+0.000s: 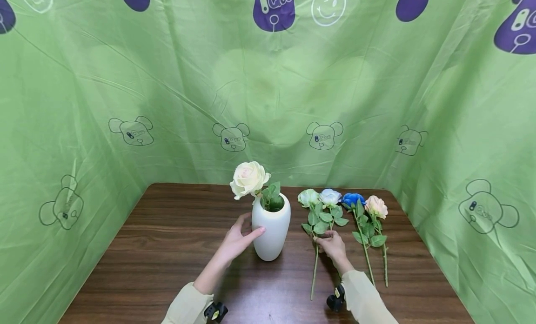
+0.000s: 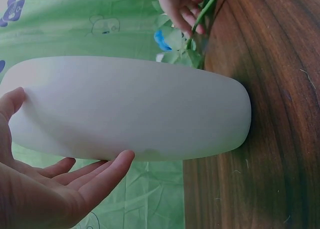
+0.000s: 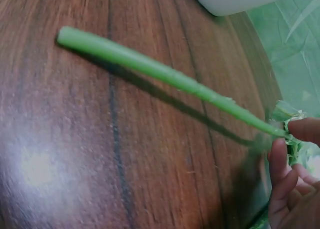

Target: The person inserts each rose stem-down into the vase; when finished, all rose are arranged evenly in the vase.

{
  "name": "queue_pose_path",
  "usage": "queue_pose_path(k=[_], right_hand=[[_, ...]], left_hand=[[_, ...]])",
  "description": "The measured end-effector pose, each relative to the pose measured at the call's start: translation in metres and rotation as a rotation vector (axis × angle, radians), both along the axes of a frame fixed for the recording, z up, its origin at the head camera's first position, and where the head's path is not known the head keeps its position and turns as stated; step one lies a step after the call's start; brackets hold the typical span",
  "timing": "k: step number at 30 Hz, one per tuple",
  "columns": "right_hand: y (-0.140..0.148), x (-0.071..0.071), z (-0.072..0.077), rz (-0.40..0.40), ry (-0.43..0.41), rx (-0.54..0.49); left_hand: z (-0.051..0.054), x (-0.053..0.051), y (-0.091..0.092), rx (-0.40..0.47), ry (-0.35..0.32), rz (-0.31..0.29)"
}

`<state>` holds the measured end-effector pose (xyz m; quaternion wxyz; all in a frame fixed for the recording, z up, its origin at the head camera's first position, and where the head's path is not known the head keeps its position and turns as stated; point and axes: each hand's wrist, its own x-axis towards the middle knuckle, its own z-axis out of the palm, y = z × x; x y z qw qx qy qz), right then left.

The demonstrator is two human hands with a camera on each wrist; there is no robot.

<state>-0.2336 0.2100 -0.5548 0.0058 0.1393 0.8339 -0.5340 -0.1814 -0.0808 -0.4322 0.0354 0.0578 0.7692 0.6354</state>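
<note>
A tall white vase (image 1: 271,235) stands upright on the table with a cream-white rose (image 1: 250,179) in it, its bloom leaning left over the rim. My left hand (image 1: 237,240) holds the vase's left side, thumb on the front and fingers around the side; the left wrist view shows the thumb and fingertips touching the vase (image 2: 130,106). To the vase's right, my right hand (image 1: 333,246) pinches the stem of a pale green artificial rose (image 1: 309,198) between thumb and fingers. In the right wrist view its stem (image 3: 170,78) casts a shadow on the wood.
Beside the pale green rose lie a pale blue-white rose (image 1: 330,197), a blue rose (image 1: 353,199) and a pink rose (image 1: 376,206), stems toward me. The dark wooden table (image 1: 167,249) is enclosed by a green printed curtain (image 1: 268,96) at the back and sides.
</note>
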Motion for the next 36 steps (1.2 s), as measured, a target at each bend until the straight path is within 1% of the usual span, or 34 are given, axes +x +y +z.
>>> queue_pose_path(k=[2,4,5,7,13,15,17,19,25,26,29,31,36], right_hand=[[-0.002,0.0,-0.002,0.021,-0.01,-0.035],[-0.004,0.0,-0.002,0.042,-0.023,-0.066],[-0.005,0.0,-0.002,0.052,-0.023,-0.079],[-0.006,0.001,-0.001,0.068,-0.02,-0.098],[-0.007,0.002,0.005,0.109,-0.001,-0.137],[-0.006,0.003,0.007,0.115,0.003,-0.154],[-0.005,0.003,0.009,0.124,0.017,-0.166],[-0.004,0.004,0.01,0.13,0.035,-0.183],[-0.002,0.007,0.02,0.177,0.1,-0.216],[-0.002,0.008,0.022,0.188,0.113,-0.217],[-0.002,0.009,0.029,0.207,0.158,-0.22],[-0.002,0.008,0.034,0.215,0.188,-0.226],[-0.004,0.007,0.051,0.212,0.212,-0.264]], left_hand=[[-0.008,-0.004,-0.001,-0.007,0.004,0.006],[-0.008,-0.004,0.0,-0.007,-0.003,0.007],[-0.011,-0.005,-0.001,-0.007,-0.002,0.009],[-0.006,-0.004,-0.001,0.0,-0.009,0.005],[0.017,0.008,0.002,0.01,-0.007,-0.003],[0.02,0.01,0.003,0.002,-0.01,-0.002],[0.02,0.01,0.002,0.001,-0.01,-0.003],[0.016,0.008,0.002,0.005,-0.006,-0.004],[-0.008,-0.004,-0.001,0.003,-0.01,0.008],[-0.01,-0.005,-0.001,-0.002,-0.007,0.011],[-0.013,-0.007,-0.001,-0.01,-0.003,0.016],[-0.014,-0.007,-0.001,-0.009,-0.007,0.02],[-0.013,-0.007,-0.001,-0.008,-0.018,0.026]])
